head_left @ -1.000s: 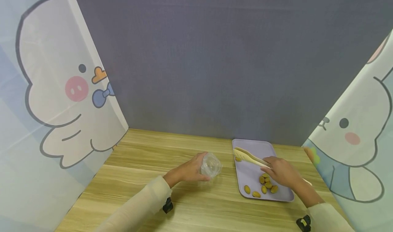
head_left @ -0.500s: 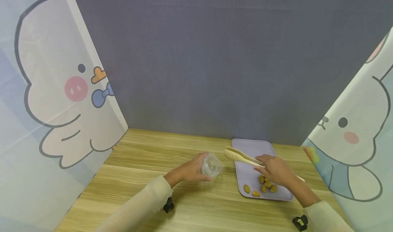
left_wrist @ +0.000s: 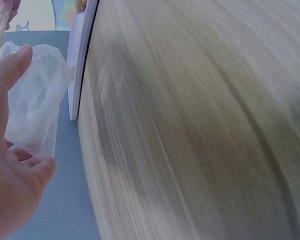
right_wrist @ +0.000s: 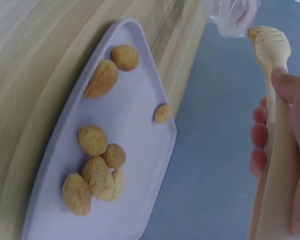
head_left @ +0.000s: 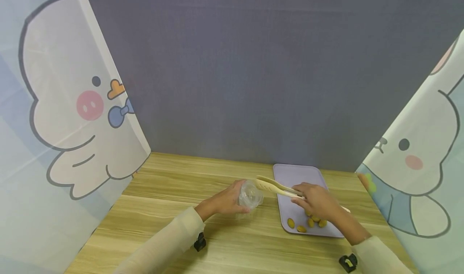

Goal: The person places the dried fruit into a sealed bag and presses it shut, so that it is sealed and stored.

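My left hand (head_left: 226, 200) grips a clear, crinkled plastic bag (head_left: 251, 196) round its side, its mouth facing up. In the left wrist view the thumb and curled fingers hold the translucent bag (left_wrist: 37, 100). Cream-coloured tongs (head_left: 277, 187) lie in my right hand (head_left: 316, 200), their slotted tips right at the bag's rim. A small yellow-brown piece (right_wrist: 253, 34) shows at the tips of the tongs in the right wrist view. Below that hand, several wrinkled yellow-brown dried fruits (right_wrist: 95, 175) rest on the lilac tray (head_left: 295, 174).
The tray stands on a wood-grain table (head_left: 174, 185) against a dark grey backdrop (head_left: 232, 84). Single dried fruits (head_left: 291, 223) lie along the tray's near edge. Cartoon-printed cloths (head_left: 65, 165) hang on both sides.
My right hand has carried the tongs leftward from above the tray to the bag. The left hand and the bag have stayed in place.
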The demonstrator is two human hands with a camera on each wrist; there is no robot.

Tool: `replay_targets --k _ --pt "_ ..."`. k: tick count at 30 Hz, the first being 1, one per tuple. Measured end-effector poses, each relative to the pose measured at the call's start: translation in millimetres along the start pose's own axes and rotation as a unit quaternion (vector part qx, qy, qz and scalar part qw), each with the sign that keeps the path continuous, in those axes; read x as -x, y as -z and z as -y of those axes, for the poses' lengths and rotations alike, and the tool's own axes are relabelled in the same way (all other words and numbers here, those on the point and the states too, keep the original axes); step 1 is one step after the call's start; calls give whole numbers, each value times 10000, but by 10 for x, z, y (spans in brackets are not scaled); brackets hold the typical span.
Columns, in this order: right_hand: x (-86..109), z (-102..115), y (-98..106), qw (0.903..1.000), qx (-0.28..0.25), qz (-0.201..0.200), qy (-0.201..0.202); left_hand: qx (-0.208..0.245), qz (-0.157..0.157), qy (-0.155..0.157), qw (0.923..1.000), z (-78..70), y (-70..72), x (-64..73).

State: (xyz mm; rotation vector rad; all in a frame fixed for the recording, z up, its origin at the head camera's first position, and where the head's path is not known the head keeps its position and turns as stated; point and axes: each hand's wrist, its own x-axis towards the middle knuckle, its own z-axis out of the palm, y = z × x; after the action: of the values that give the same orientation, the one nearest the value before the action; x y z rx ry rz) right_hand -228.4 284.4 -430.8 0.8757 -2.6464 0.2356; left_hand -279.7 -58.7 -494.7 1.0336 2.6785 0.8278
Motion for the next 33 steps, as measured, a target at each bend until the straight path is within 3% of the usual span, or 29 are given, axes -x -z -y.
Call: replay_targets --k 9,33 --pt "-30 63 -79 9995 -69 -185 241 23 -96 -23 9999 23 -26 -24" --pt "-47 82 -97 9997 -242 -35 32 273 -461 -180 9984 47 -1 -23"
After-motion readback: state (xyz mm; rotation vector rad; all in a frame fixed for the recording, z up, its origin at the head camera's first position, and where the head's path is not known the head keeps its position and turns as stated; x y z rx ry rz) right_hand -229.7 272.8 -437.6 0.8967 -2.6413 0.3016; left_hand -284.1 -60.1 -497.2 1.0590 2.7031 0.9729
